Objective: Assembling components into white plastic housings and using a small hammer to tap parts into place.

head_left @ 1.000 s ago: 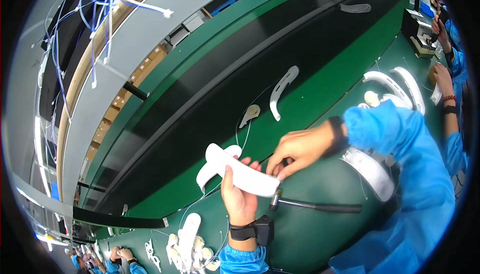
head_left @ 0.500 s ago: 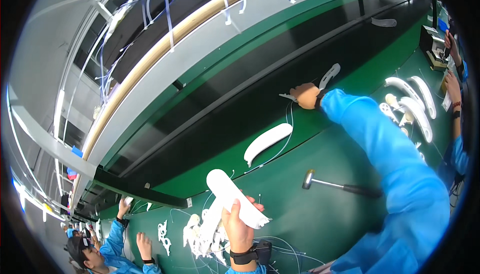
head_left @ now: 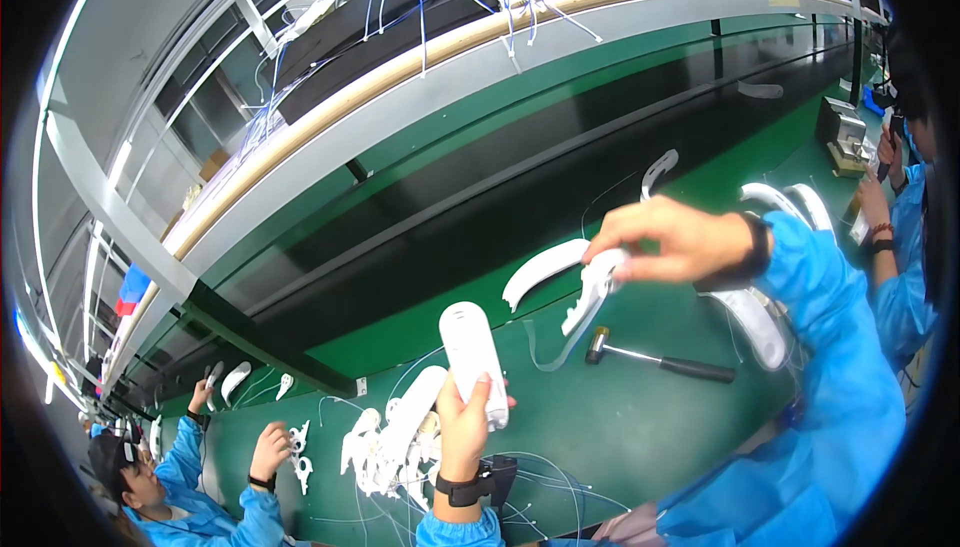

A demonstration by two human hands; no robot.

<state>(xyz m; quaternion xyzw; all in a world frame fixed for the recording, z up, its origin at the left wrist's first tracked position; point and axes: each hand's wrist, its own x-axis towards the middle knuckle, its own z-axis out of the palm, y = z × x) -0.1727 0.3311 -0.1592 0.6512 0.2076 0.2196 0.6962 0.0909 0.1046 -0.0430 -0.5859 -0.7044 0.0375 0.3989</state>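
My left hand [head_left: 463,427] is wrapped round a long white rounded plastic shell [head_left: 470,347], held tilted up over the green bench. Pinched in my right hand [head_left: 690,239] is a narrow white plastic part [head_left: 592,297] with notched edges; a thin pale cable [head_left: 543,359] shows beneath it, slightly blurred. Just behind that part lies a curved white shell [head_left: 540,272]. A mallet [head_left: 658,359] with a metal head and black handle rests on the bench below my right hand. Beside my left hand is a heap of small white plastic parts [head_left: 375,457].
A black conveyor belt [head_left: 480,217] runs along the far side, carrying a white piece [head_left: 657,172]. More white shells [head_left: 755,327] lie under my right forearm. Co-workers in blue sleeves sit at the left [head_left: 190,497] and right [head_left: 905,277]. Cables hang from the shelf [head_left: 420,87] above.
My right hand has come back from the belt toward me, bringing the narrow white part and its cable over the bench. My left hand has turned its shell more upright. The view has shifted.
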